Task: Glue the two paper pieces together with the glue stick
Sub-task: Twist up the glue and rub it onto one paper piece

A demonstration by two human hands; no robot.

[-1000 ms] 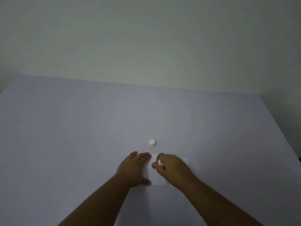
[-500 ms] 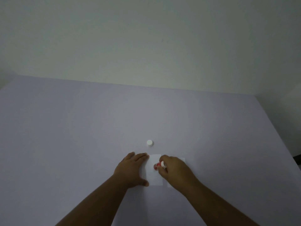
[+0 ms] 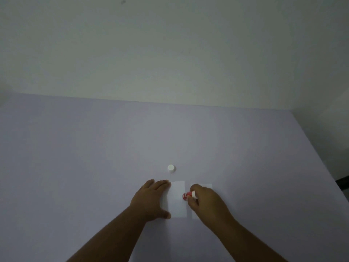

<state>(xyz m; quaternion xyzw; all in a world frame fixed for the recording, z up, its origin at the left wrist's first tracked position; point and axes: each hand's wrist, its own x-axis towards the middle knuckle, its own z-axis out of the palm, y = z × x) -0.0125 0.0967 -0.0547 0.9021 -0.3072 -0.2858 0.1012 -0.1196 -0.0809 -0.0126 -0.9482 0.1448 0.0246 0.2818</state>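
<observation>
Two white paper pieces lie side by side on the lilac table. The left paper piece (image 3: 176, 199) is pinned flat along its left edge by my left hand (image 3: 151, 200), fingers spread. The right paper piece (image 3: 206, 186) is mostly hidden under my right hand (image 3: 204, 202). My right hand grips a red and white glue stick (image 3: 188, 195), whose red end rests at the right edge of the left paper. The white cap (image 3: 171, 168) of the glue stick stands on the table just beyond the papers.
The lilac table (image 3: 94, 167) runs back to a pale wall (image 3: 170, 53). Its right edge (image 3: 321, 161) slants down past a dark object (image 3: 342, 181) at the far right.
My right hand has carried the glue stick toward me and to the right across the left paper, reaching its right edge. The left hand stays pressed on the paper.
</observation>
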